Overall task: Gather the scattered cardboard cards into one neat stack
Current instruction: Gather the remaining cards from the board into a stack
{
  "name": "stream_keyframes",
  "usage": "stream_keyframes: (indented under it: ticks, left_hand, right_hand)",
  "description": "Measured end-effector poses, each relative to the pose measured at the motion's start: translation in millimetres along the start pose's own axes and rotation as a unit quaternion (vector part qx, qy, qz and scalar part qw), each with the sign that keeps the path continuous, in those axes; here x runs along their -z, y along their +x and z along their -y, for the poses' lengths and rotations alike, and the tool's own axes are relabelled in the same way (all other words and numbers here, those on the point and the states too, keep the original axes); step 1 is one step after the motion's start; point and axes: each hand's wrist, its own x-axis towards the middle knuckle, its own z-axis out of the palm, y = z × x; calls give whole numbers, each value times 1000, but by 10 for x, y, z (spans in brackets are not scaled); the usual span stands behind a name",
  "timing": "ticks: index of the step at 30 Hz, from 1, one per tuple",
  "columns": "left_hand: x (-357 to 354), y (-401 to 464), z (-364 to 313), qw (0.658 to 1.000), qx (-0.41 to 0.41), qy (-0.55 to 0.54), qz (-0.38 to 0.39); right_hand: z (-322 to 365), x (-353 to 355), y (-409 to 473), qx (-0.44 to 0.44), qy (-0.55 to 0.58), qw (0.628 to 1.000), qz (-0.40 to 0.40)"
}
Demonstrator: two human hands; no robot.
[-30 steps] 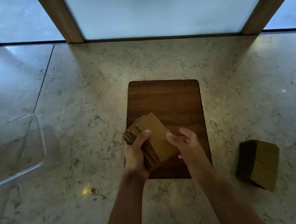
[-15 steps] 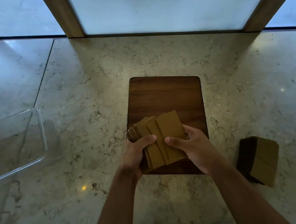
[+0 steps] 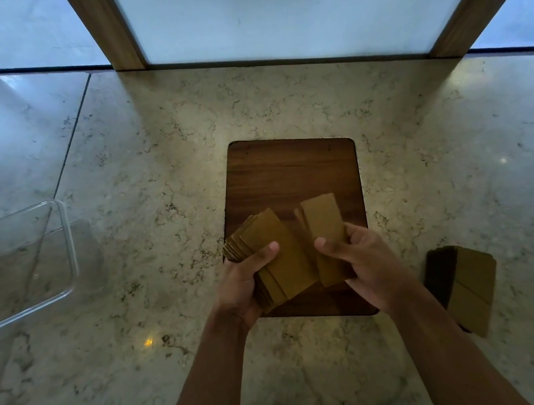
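our left hand (image 3: 241,286) pinches the fanned card bundle (image 3: 276,260) over the wooden board (image 3: 293,177); our right hand (image 3: 366,262) pinches a smaller packet (image 3: 325,228). we judge a loose grip could let cards slide out onto the bench (image 3: 146,144).

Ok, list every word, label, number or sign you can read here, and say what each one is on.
None: no readable text shows in this view.
Cards in the left hand and right hand: plain brown faces, no print.
Separate card stack on the counter: blank top.
Wooden board: only wood grain.
Clear plastic container: no label visible.
Marble counter: veining only, no marks.
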Motion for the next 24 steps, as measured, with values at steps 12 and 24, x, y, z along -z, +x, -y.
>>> stream_keyframes:
  ticks: [12,24]
  left_hand:
    - [-42,5,35,999,-24,-6,-38]
    - [55,-17,-40,1000,-10,5,4]
  right_hand:
    - [-27,10,8,-16,-28,999,-27]
    - [78,155,-45,21,23,996,-85]
